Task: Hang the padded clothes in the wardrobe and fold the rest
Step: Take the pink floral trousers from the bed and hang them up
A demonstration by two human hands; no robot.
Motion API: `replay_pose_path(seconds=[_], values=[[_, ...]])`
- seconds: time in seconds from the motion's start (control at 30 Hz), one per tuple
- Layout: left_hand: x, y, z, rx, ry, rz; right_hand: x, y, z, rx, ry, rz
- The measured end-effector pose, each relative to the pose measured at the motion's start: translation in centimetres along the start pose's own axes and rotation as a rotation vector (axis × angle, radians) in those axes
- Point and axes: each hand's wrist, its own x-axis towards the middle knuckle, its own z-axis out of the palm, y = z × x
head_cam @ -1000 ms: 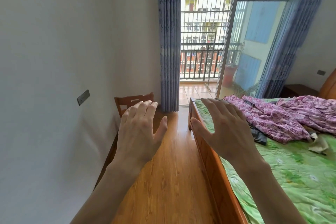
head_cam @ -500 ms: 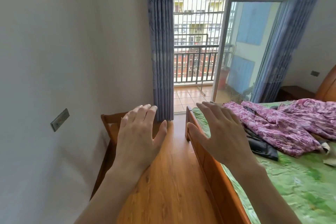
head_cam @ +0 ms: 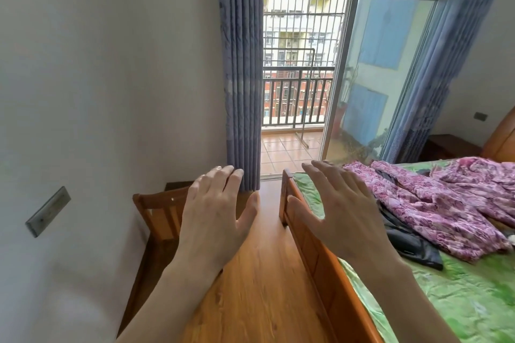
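Head view shows both hands raised in front of the person, palms down, fingers straight and spread, holding nothing. The left hand (head_cam: 214, 217) hovers over the brown wooden floor (head_cam: 262, 273) near a wooden chair (head_cam: 161, 211). The right hand (head_cam: 340, 214) hovers above the wooden footboard (head_cam: 320, 264) of the bed with green sheet (head_cam: 459, 295). The purple flowered padded garment (head_cam: 434, 203) lies crumpled on this bed, to the right of both hands and a little farther away, its long side running from the balcony end toward the right. A dark black garment (head_cam: 412, 245) lies partly under it. The right hand is nearer, so I judge it should reach first. No wardrobe is visible.
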Motion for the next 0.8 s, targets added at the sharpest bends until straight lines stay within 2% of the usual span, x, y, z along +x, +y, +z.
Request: replay_pose_path(seconds=[0.37,0.8], values=[[13.5,-2.4,11.2,0.019,0.033,0.037,13.7,5.9,8.7,0.059,0.061,0.012],[31.2,-4.6,24.2,0.07,0.109,0.006,33.3,14.7,19.4,0.075,0.035,-0.03]])
